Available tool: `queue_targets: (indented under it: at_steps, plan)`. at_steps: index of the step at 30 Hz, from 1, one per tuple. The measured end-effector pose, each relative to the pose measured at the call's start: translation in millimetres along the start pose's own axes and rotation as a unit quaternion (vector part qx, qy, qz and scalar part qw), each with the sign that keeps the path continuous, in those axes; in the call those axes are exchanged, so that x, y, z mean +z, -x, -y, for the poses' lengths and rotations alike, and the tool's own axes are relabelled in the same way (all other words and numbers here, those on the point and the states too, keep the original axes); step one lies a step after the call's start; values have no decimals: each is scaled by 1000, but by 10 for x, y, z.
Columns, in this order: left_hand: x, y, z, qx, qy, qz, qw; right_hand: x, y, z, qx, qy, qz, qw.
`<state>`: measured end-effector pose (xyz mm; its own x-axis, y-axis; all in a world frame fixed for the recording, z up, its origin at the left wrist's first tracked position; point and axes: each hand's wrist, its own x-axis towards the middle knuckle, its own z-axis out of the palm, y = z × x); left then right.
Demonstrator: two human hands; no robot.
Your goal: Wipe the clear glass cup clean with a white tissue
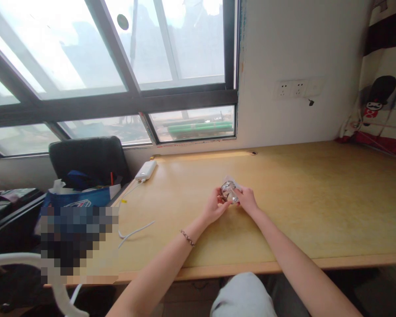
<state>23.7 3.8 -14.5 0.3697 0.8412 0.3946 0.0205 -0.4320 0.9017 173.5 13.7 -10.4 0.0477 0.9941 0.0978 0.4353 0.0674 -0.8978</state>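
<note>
Item, one: desk (317, 211), pale wood; far edge meets the wall under the window (119, 66), near edge runs across just in front of our body, left edge lies beside the chair (89, 160); we note broad bare top right of the hands out to the fabric hanging (379, 105) in the right corner, and a narrower bare strip between the hands and the near edge

Item, one: small shiny object (229, 190), crumpled-looking and partly clear, its make too small to tell; it sits above the middle of the desk, well in from every edge, held between both our hands

Item, two hands: left hand (214, 206), fingers closed on the object's left side, one beaded bracelet (187, 238) on that wrist; right hand (247, 200), fingers pinched on the object's right side; the two hands sit close together, joined by the object

Item, one: white power bank (145, 170), near the desk's far left corner, well apart from the hands

Item, one: white cable (135, 231), running from the power bank along the left part of the desk

Item, one: black chair, left of the desk, with one blue bag (79, 198) in front of it

Item, three: wall plates (297, 88) in a row above the desk's far edge

Item, one: round cable hole (253, 152) at the far edge
</note>
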Motion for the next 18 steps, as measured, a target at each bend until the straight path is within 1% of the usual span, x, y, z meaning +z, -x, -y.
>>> queue_targets:
  at_steps: [1, 3, 4, 6, 8, 10, 12, 14, 15, 16, 18]
  plan:
    - [2, -1, 22, 14, -3, -12, 1000, 28, -3, -8, 26, -54, 33, 998]
    - [11, -4, 53, 36, -7, -34, 999, 76, 2, -13, 48, -133, 80, 987]
    - [18, -6, 60, 41, -9, -42, 998, 92, 5, -12, 50, -154, 87, 983]
    - [31, -12, 52, 40, -25, -49, 998, 102, 8, -10, 53, -143, 67, 986]
    - [37, -19, 21, 28, -53, -47, 997, 86, 7, -8, 56, -76, 26, 995]
    - [30, -25, -17, 10, -66, -43, 997, 53, 15, -2, 24, 30, -27, 999]
    - [11, -29, -48, -14, -55, -35, 998, 9, 41, 14, -38, 154, -77, 984]
    - [-12, -30, -58, -40, -35, -23, 998, -34, 80, 42, -94, 251, -100, 958]
    - [-22, -29, -55, -51, -27, -21, 998, -52, 99, 58, -111, 275, -105, 949]
    - [-28, -27, -47, -59, -22, -23, 998, -65, 113, 73, -122, 281, -107, 946]
    - [-30, -21, -22, -57, -18, -42, 997, -74, 120, 94, -139, 249, -113, 952]
